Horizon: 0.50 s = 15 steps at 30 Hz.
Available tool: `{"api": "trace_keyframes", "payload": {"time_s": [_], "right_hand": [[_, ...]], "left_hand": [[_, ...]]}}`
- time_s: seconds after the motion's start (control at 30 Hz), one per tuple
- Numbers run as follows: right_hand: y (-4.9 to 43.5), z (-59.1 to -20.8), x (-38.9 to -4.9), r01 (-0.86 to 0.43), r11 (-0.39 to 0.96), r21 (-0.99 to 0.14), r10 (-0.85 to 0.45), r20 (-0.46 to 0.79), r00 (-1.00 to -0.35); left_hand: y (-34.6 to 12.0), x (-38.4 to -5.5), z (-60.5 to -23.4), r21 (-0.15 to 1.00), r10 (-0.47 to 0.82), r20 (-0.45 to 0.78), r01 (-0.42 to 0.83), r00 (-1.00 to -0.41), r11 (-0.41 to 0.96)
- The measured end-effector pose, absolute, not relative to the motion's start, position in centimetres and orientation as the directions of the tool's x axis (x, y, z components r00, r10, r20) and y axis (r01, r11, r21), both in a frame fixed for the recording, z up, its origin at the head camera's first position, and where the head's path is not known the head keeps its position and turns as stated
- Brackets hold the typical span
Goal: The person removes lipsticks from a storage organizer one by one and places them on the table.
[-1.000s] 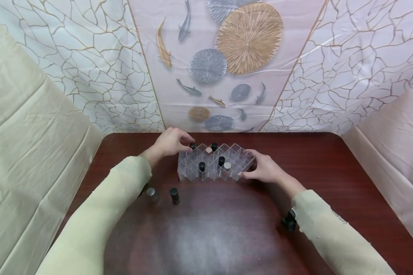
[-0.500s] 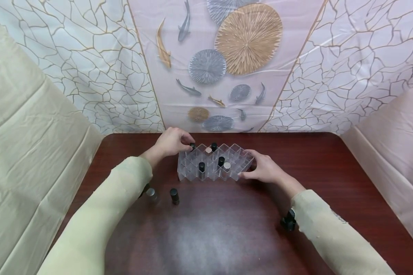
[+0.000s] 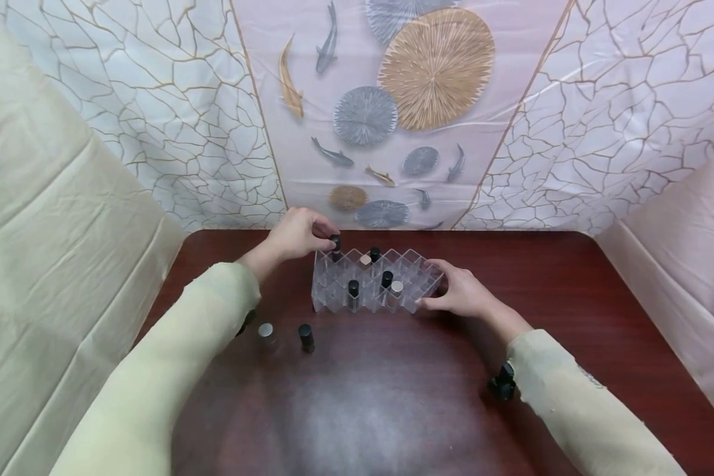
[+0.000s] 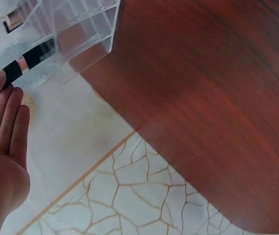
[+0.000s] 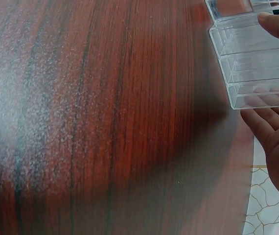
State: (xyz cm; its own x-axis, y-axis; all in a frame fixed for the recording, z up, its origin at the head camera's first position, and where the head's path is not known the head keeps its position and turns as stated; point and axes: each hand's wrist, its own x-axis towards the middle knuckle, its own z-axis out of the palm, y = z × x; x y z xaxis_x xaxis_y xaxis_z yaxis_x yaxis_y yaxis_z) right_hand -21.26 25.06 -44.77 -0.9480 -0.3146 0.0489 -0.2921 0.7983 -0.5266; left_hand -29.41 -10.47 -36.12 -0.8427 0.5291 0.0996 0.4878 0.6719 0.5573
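A clear acrylic lipstick organizer [image 3: 371, 281] with diamond-shaped slots stands near the table's back edge. My left hand [image 3: 300, 233] pinches the cap of a black lipstick [image 3: 336, 246] at the organizer's back left corner. In the left wrist view this lipstick [image 4: 23, 63] shows a rose-gold band, and its lower end is at the slot's mouth. My right hand [image 3: 461, 291] grips the organizer's right end, thumb in front; the right wrist view shows the thumb and fingers around the clear end wall [image 5: 252, 63]. Several other lipsticks stand in the slots, one with a pink cap [image 3: 365, 260].
Two tubes stand on the table left of centre, one silver-capped [image 3: 266, 332] and one black [image 3: 306, 338]. The brown wooden table [image 3: 381, 396] meets a patterned cloth backdrop [image 3: 262, 152] behind the organizer. Cloth walls flank both sides.
My left hand has risen slightly, and the black lipstick stands higher out of its slot. My right hand stays on the organizer's end. The head view has shifted a little.
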Motion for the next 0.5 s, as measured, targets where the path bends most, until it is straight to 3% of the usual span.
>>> {"api": "trace_keyframes", "payload": {"time_s": [0.5], "right_hand": [[24.9, -44.7, -21.1, -0.271, 0.799, -0.536, -0.299, 0.036, -0.953]], "left_hand": [[-11.9, -27.9, -32.3, 0.570, 0.525, 0.139, 0.501, -0.840, 0.651]]}}
